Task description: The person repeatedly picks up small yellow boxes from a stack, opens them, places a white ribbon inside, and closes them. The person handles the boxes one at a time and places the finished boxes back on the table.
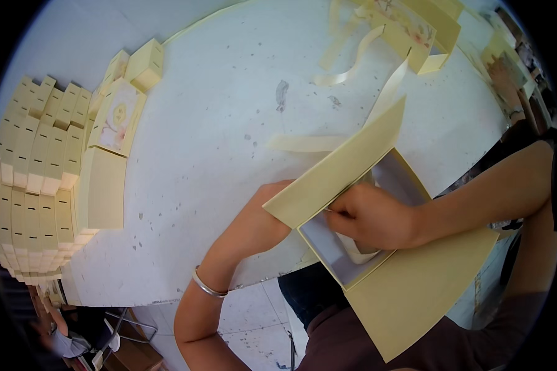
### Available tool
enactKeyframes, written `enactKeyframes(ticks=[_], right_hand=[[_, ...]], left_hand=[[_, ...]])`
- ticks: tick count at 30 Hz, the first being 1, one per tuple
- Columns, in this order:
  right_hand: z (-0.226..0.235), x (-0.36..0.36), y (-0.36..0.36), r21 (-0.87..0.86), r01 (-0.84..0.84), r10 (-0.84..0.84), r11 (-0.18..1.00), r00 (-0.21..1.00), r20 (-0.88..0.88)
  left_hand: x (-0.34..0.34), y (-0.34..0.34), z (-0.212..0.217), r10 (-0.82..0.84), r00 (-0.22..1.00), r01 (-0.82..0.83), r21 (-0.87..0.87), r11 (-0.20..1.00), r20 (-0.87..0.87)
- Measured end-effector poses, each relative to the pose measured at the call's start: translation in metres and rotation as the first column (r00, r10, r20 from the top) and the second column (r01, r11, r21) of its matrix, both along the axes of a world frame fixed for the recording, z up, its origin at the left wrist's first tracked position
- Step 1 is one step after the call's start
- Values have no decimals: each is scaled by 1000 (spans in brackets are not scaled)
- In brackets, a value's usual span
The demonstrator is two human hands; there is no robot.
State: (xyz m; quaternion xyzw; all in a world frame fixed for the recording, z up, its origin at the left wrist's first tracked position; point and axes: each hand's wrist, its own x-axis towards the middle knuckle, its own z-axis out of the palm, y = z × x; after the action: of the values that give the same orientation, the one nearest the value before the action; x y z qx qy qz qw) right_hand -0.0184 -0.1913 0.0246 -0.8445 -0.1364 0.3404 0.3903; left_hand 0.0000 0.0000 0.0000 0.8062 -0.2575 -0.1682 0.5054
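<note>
A pale yellow box with a lavender-grey inside is tilted in front of me at the table's edge. Its one panel stands raised, and the wide flap reaches down toward my body. My right hand is closed inside the box, with a cream ribbon looped under its fingers. Behind the raised panel is my left hand, against the panel's lower left end; its fingers are hidden. A loose ribbon end lies on the table beyond the panel.
Stacked yellow boxes with dark slots fill the left side, beside a flower-printed box. Another open box with trailing ribbons stands far right on the white table. Other people's arms show at the right edge and lower left.
</note>
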Motion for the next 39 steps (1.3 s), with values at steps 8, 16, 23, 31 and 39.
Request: enactKeyframes(ticks=[8,16,23,31,39], right_hand=[[-2,0,5,39,124,-112,992,969,-222],[24,-1,-19,-38,-274,263,961,861,435],[68,4,-107,154,-409,203,899,703,681],[84,-70,-123,-208,-394,427,895,627,652],[65,-66,-140,-260,-123,287,958,473,833]], left_hand=[[0,1,1,40,997,-42,-29,999,-62],[29,19,-18,229,852,-411,331,849,471],[71,86,21,303,434,-837,256,483,848],[58,-15,26,-421,791,164,509,845,443],[66,-58,-6,-457,842,367,317,875,287]])
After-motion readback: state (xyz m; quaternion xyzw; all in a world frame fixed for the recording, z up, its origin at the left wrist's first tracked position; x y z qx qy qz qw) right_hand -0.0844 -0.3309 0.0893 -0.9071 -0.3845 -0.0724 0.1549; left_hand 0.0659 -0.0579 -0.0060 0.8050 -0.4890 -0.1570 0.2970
